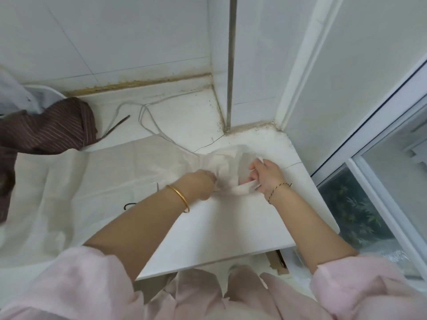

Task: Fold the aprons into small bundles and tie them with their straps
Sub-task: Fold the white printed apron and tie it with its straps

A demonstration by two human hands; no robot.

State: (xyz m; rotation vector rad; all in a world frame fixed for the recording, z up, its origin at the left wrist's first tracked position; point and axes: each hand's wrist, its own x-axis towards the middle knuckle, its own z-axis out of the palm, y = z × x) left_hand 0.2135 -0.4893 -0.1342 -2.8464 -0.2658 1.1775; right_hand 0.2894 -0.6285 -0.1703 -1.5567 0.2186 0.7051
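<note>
White counter (231,229), cream apron (104,172) spread on it, left hand (199,184) and right hand (265,176), grip clamped on its bunched end

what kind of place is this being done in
Likely a home utility or laundry corner, though I can't be sure: white tiled walls, a white counter where the cream apron lies, and a sliding window on the right.

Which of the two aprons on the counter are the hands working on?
The cream apron: both the left hand and right hand grip its bunched end. The brown striped apron lies untouched at the far left.
</note>
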